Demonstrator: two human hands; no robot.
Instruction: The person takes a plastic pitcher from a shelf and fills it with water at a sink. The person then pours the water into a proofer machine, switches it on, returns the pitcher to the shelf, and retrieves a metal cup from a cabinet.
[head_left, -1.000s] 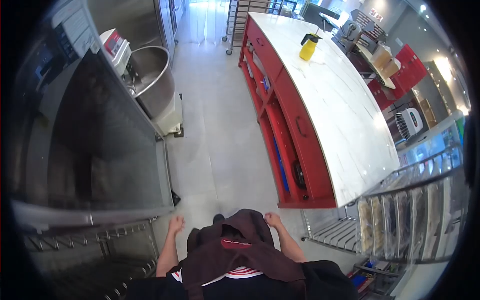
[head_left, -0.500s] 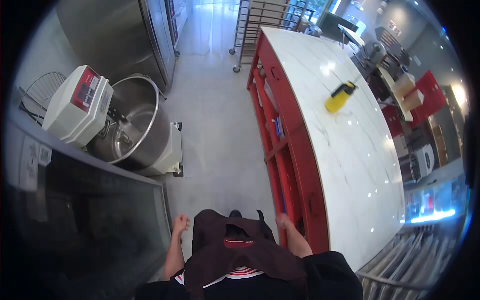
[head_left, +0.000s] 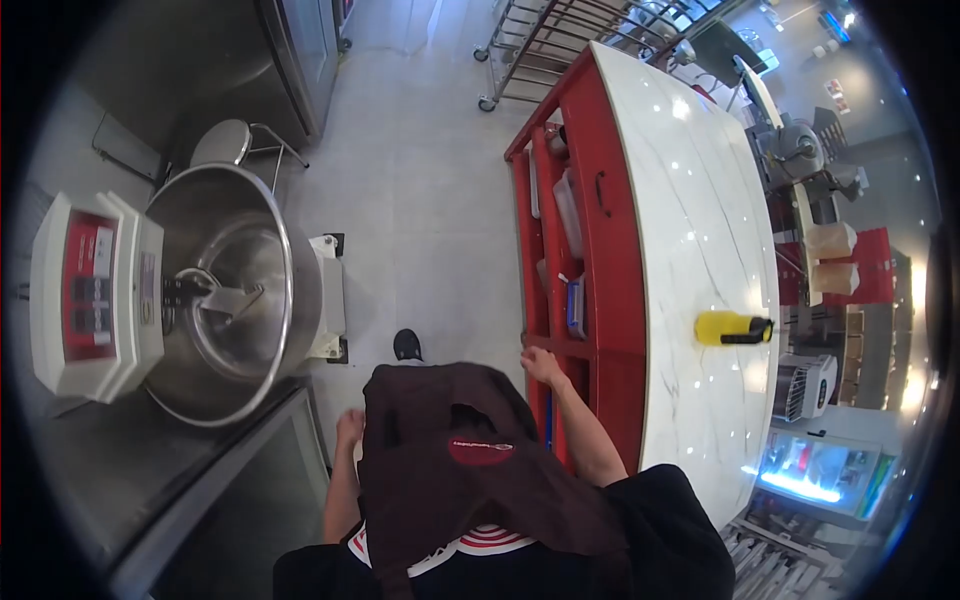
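My left hand point(head_left: 350, 428) hangs at my left side, fingers curled in, with nothing visible in it. It is beside the dark apron point(head_left: 440, 410), close to a glass-fronted metal unit point(head_left: 250, 520). On the other side my right hand point(head_left: 541, 365) is held forward with its fingers bent, and no object shows in it. The nearest thing to it is the open shelving of the red counter point(head_left: 618, 300); whether they touch I cannot tell. A yellow spray bottle point(head_left: 722, 328) with a black top is on the white marbled countertop point(head_left: 690, 230).
At left stands a spiral dough mixer point(head_left: 130, 290) with a large steel bowl point(head_left: 285, 320). Behind it is a round-topped stool point(head_left: 222, 143). A wheeled metal rack point(head_left: 530, 60) stands beyond the counter. Grey floor point(head_left: 420, 200) runs between mixer and counter, with my shoe point(head_left: 407, 345) on it.
I have moved forward along the aisle, and the mixer, counter and spray bottle appear nearer. My right hand has swung forward. A shoe now shows ahead of the apron.
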